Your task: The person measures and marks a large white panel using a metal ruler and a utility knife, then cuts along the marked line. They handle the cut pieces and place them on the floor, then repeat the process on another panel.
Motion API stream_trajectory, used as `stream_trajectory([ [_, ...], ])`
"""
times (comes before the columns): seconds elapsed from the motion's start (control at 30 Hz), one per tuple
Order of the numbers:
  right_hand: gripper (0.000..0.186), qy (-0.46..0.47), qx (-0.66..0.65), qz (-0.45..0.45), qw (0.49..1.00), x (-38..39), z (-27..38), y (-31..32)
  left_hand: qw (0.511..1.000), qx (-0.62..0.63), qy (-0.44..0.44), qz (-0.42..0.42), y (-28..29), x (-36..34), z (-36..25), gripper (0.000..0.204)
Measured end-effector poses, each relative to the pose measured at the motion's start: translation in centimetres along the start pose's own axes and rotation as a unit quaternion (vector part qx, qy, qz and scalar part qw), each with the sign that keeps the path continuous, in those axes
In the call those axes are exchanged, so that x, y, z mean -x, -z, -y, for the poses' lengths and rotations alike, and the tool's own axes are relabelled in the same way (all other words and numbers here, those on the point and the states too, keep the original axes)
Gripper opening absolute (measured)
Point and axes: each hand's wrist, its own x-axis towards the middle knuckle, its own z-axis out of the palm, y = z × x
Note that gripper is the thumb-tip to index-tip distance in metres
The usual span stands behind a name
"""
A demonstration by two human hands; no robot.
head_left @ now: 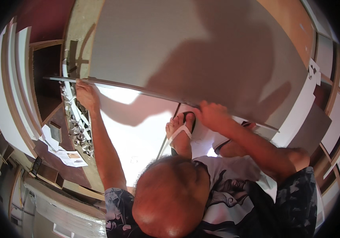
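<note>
A long thin metal bar (138, 90) lies across the front edge of a large grey-brown panel (134, 43), with a white panel (126, 146) on the near side. My left hand (87, 96) is closed on the bar toward its left end, which sticks out past the panel. Farther right, my right hand (213, 116) presses on the same bar with its fingers bent around the edge; the fingertips are partly hidden. Beside the right hand, my foot in a white-strapped flip-flop (182, 133) stands on the white surface, next to a thin dark line.
Curled offcut strips (76, 127) are heaped left of the white panel, near a printed sheet (70, 157). Tall white boards (21, 79) stand at the far left. More boards (331, 95) lean along the right. A plastic-wrapped stack (62, 198) sits at the lower left.
</note>
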Motion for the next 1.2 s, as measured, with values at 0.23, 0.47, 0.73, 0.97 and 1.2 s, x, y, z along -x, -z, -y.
stream_trajectory([
  [0.23,0.045,-0.068,0.072,0.007,0.995,6.2,-8.5,0.6,0.999,0.04,0.003,0.014,-0.2,0.0,-0.7,0.066],
  [0.47,0.049,0.148,-0.095,-0.063,0.982,-6.0,11.4,4.0,0.998,-0.015,0.063,-0.008,0.3,0.0,-1.1,0.052],
  [0.73,0.054,0.241,-0.13,-0.022,0.962,-13.2,26.8,4.5,0.994,0.001,0.105,0.022,1.6,0.0,-2.1,0.055],
  [0.97,0.052,0.233,-0.154,0.017,0.96,-13.6,27.5,5.2,0.995,-0.037,0.096,0.007,0.8,-0.2,-1.8,0.055],
  [1.2,0.048,0.206,-0.138,-0.023,0.968,-11.4,23.1,3.6,0.998,-0.024,0.055,0.001,0.5,0.1,-1.8,0.063],
])
